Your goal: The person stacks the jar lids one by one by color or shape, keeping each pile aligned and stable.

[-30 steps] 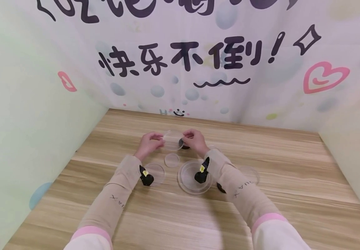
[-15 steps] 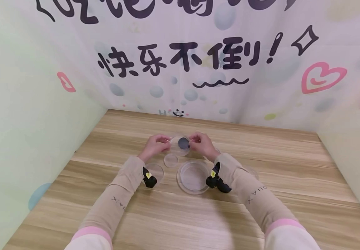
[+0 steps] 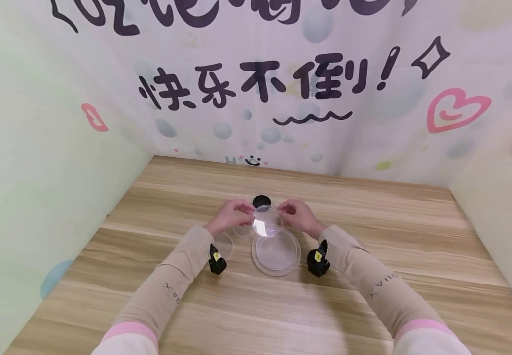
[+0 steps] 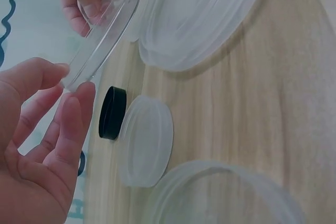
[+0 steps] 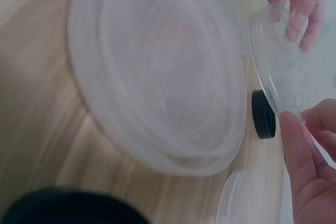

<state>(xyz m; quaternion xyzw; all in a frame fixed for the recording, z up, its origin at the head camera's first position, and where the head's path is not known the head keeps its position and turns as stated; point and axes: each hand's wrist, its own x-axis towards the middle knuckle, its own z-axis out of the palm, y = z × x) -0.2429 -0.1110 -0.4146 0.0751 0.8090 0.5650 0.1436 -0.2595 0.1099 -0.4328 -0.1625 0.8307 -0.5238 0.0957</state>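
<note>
Both hands hold a clear round plastic lid (image 3: pixel 267 226) at opposite sides of its rim. My left hand (image 3: pixel 236 215) pinches the left edge between thumb and fingertips; my right hand (image 3: pixel 298 215) pinches the right edge the same way. In the left wrist view the clear lid (image 4: pixel 102 43) is tilted and raised off the table. In the head view it overlaps the back of a wide frosted lid (image 3: pixel 259 267), which lies flat with a smaller frosted round lid (image 5: pixel 163 72) on it. A black round cap (image 3: pixel 262 200) lies just behind the held lid.
A small frosted lid (image 4: pixel 147 142) lies beside the black cap. Another translucent lid (image 3: pixel 226 245) sits by the left wrist, partly hidden. A dark round shape (image 5: pixel 73 208) shows at the lower edge of the right wrist view. Patterned cloth (image 3: pixel 256 123) hangs behind the table.
Both hands have brought the clear lid toward the person and to the right, from over the black cap to the back of the wide lid. The cap's top now shows uncovered.
</note>
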